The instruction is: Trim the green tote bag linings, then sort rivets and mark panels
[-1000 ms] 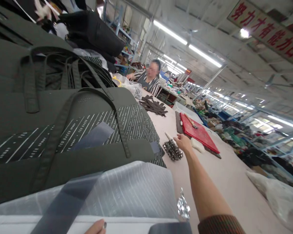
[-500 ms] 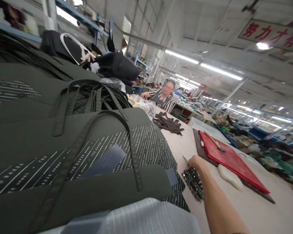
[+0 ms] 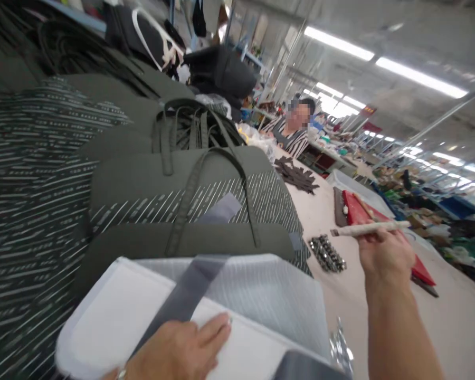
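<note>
My right hand (image 3: 386,253) is closed round a pale stick-like tool (image 3: 344,230) with a dark tip, held above the table. Its exact kind I cannot make out. My left hand (image 3: 182,343) lies over a white panel (image 3: 106,311) crossed by dark grey strips. Its thumb and forefinger are pressed together, with a small shiny speck at their tips. Under the panel is a silvery striped sheet (image 3: 273,285). Dark green bag pieces (image 3: 182,169) with straps and white-striped print are stacked behind. Small shiny metal parts (image 3: 326,253) sit in a cluster left of my right hand.
More shiny parts (image 3: 340,345) lie near the panel's right edge. A red board (image 3: 354,207) with a wooden-handled tool rests on a dark slab. Dark strips (image 3: 296,175) are piled further back. A co-worker (image 3: 291,132) in striped sleeves is beyond the table.
My right hand has lifted the pale tool from beside the metal parts and moved right. My left hand and the white panel have come into view. The camera view has shifted.
</note>
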`<state>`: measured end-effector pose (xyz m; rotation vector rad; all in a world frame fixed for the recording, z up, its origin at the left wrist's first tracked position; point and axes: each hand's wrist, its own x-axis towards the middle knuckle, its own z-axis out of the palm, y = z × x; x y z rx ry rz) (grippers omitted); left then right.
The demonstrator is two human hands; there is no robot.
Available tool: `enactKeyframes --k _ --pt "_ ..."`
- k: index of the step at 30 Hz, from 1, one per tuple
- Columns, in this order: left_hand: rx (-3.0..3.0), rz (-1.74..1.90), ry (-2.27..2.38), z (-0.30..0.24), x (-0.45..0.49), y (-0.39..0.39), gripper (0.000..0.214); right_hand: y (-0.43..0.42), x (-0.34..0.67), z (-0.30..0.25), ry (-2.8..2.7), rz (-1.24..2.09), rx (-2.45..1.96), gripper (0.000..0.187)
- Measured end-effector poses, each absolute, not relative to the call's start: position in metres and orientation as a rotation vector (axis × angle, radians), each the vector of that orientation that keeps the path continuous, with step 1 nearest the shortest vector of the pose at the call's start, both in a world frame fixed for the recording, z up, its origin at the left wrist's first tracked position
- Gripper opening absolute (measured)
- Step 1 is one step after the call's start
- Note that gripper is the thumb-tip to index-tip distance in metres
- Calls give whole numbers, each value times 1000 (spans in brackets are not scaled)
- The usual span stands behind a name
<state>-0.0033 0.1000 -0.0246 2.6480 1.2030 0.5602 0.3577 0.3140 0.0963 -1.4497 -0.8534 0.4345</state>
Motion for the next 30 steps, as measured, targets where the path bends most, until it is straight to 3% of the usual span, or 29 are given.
enactKeyframes --k 3,6,9,12,18,30 --pt "2666 312 1163 -19 -2 96 39 249 319 88 -786 670 -1313 10" --pt "2656 288 1166 -13 -3 95 38 182 270 70 -620 1035 -991 20" --pt "2669 317 1168 -11 -3 96 37 137 227 47 -407 1231 -914 15" --pt "2684 356 1192 -13 -2 96 35 124 205 24 -302 1230 -897 25" --pt "2676 369 1196 -17 -1 94 37 134 202 -6 -247 1216 -868 23" --pt "2609 395 1148 -19 -1 95 37 133 196 -9 -160 1198 -868 16"
